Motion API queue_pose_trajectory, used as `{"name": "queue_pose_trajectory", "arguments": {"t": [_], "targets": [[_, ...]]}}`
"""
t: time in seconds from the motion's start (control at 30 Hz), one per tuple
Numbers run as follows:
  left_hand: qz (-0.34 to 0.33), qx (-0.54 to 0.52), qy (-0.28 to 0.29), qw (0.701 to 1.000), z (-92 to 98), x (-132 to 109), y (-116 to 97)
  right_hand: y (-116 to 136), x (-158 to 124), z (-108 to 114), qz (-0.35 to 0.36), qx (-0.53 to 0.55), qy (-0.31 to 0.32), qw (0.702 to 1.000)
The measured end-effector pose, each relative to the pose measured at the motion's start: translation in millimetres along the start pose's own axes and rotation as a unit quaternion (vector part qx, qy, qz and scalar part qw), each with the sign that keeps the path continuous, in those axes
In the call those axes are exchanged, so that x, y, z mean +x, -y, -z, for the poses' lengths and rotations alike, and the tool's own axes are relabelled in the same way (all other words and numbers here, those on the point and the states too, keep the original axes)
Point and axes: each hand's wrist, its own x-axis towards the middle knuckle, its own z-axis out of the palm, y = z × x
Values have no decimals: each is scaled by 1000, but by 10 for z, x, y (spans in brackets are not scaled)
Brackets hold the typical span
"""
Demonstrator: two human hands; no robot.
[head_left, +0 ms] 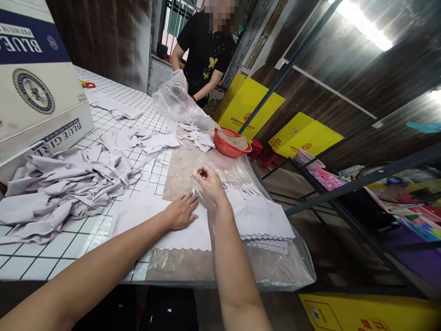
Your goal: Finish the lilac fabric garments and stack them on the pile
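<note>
My left hand [181,211] lies flat, fingers stretched out, on a pale lilac-white fabric piece [188,238] with a wavy front edge. Just right of it, my right hand [210,185] is raised slightly, thumb and fingers pinched together. A thin pale strip shows beneath these fingers, but what they grip is not clear. To the right, a neat stack of wavy-edged fabric pieces [258,216] lies on clear plastic sheeting [179,266]. A loose heap of the same pale fabric [69,184] spreads over the left of the table.
A large carton [37,87] stands at the left. Beyond my hands, a red basket [229,146] holds cardboard. Across the grid-patterned table, a person [203,55] handles a clear plastic bag [179,101]. Red-handled scissors [89,85] lie far left; yellow boxes [251,103] and dark metal framing [330,184] stand right.
</note>
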Motion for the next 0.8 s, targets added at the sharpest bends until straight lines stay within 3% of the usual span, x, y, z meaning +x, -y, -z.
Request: {"name": "queue_pose_trajectory", "arguments": {"t": [0.1, 0.13, 0.17, 0.23, 0.3, 0.37, 0.53, 0.67, 0.8], "targets": [[-31, -15, -5, 999, 37, -3, -2, -48, -644, 173, 56, 77, 194, 976], [-37, -16, -5, 999, 42, -3, -3, -105, -810, 191, 39, 96, 213, 972], [-37, -14, -5, 999, 43, -1, -3, -177, -930, 187, 7, 111, 204, 972], [-21, -4, -1, 1000, 38, 1, -5, -339, -1011, 127, -83, 126, 124, 981], [-6, 4, 3, 1000, 29, 2, -9, -479, -902, 26, -169, 109, 51, 978], [-2, 10, 7, 1000, 25, 0, -12, -564, -686, -83, -215, 78, 29, 973], [-8, 8, -1, 1000, 3, -2, -2, -559, -286, -302, -217, 33, 55, 974], [-6, 22, 13, 1000, -35, 2, 17, -498, -330, -346, -194, 21, 69, 978], [4, 37, 12, 999, -30, -2, 7, -394, -505, -214, -174, 35, 74, 981]]}}
